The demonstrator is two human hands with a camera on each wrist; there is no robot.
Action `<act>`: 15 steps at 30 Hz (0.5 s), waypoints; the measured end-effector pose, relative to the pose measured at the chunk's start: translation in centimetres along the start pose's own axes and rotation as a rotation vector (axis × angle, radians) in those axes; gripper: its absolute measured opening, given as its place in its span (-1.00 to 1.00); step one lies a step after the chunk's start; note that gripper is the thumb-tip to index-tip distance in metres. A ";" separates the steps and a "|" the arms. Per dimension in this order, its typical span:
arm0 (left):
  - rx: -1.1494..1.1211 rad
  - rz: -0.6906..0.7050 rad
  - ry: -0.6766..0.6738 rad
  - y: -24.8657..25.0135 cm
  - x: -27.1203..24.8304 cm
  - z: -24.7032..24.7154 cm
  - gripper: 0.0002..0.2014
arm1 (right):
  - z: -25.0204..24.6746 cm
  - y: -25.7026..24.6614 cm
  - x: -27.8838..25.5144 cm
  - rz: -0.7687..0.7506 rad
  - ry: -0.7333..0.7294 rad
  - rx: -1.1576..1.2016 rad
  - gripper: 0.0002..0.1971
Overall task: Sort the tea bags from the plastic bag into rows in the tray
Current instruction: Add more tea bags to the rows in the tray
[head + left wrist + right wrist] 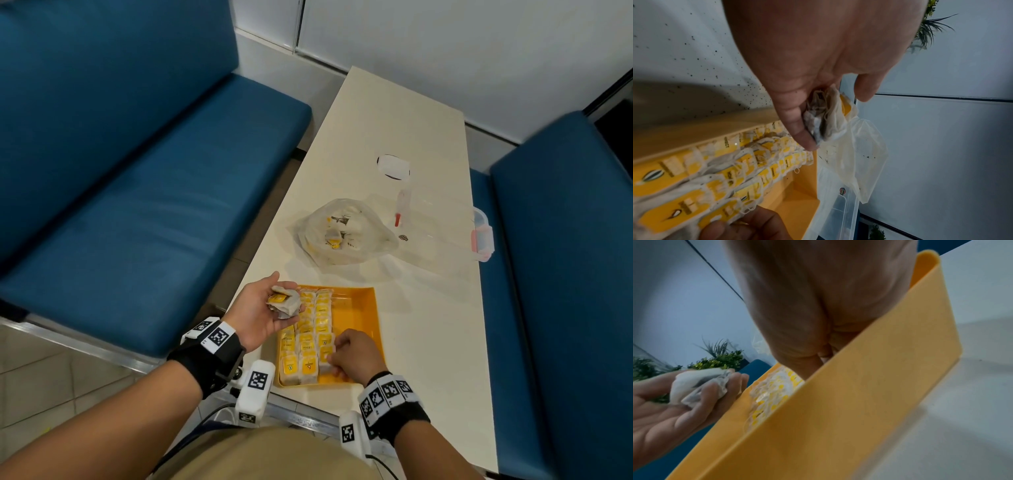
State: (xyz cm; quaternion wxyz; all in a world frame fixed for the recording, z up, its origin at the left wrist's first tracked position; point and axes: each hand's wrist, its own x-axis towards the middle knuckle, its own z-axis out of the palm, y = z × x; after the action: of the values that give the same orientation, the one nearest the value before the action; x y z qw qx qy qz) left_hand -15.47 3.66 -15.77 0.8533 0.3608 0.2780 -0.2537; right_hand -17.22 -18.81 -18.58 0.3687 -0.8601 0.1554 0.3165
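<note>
Head view, query: location of stock, and state of each grip?

Reply: Three rows of tea bags [308, 339] laid along left side of tray [363, 308]; right part bare. Tray at near edge of desk [428, 308]. Further stock inside plastic bag [342, 236], just beyond tray. Left grip [263, 311] palm-up above far left corner of tray, fingers loosely cupped round a bundle of bags [284, 303]. Right grip [349, 356] curled at near end of third row, apparently pinching a single bag [325, 368]; contact hidden behind tray wall in right wrist view.

Query: Failure modes from here?

Reply: Judged, not observed.
1. Loose cupping of bundle. Likely spill onto finished rows, or past desk edge to the floor, on any tilt of palm. Keep palm level.
2. Strings looped across neighbouring bags, per left wrist view. Possible snag on withdrawal of right grip, dragging a placed bag out of line. Lift straight up, slowly.
3. Seating of single bag. Risk of pushing third row askew, or of overlap onto second row. Press lightly.
4. Thin paper. Possible tear under hard pinching. Hold by the edges.
5. Tray close to near desk edge. Possible slide off under a sideways push. Steady tray before next placement.
</note>
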 end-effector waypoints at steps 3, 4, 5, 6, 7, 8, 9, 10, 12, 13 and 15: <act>0.007 0.001 -0.002 0.0 0.0 0.1 -0.59 | 0.5 -0.3 0.0 -0.007 0.033 -0.020 -0.85; 0.008 0.002 -0.001 0.0 0.0 0.1 -0.59 | 0.6 -0.3 0.0 -0.009 0.042 -0.024 -0.87; 0.011 0.002 0.000 0.0 0.0 0.1 -0.59 | 0.7 -0.4 0.1 -0.010 0.050 -0.027 -0.87; 0.013 0.002 0.002 0.0 0.1 0.1 -0.59 | 0.8 -0.4 0.1 -0.013 0.058 -0.031 -0.85; 0.015 0.002 0.003 -0.1 0.0 0.1 -0.59 | 0.9 -0.4 0.2 -0.020 0.063 -0.037 -0.83; 0.016 0.002 0.005 -0.1 0.0 0.1 -0.59 | 1.0 -0.4 0.2 -0.025 0.069 -0.044 -0.82; 0.017 0.001 0.005 -0.1 0.0 0.1 -0.59 | 1.0 -0.5 0.3 -0.029 0.076 -0.050 -0.81; 0.017 0.000 0.005 -0.1 0.0 0.1 -0.59 | 1.1 -0.6 0.4 -0.031 0.084 -0.058 -0.81; 0.017 0.001 0.004 -0.2 -0.1 0.1 -0.57 | 1.2 -0.7 0.4 -0.030 0.095 -0.070 -0.82; 0.017 0.000 0.005 -0.2 -0.1 0.1 -0.57 | 1.3 -0.8 0.4 -0.027 0.092 -0.072 -0.83; 0.020 -0.003 0.005 -0.1 -0.2 0.1 -0.56 | 1.3 -0.9 0.2 -0.023 0.077 -0.075 -0.86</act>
State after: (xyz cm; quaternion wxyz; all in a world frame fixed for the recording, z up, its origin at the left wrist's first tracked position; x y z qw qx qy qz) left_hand -15.66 3.60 -15.58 0.8484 0.3697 0.2783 -0.2569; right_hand -17.19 -17.22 -18.95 0.3333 -0.8867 0.1474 0.2843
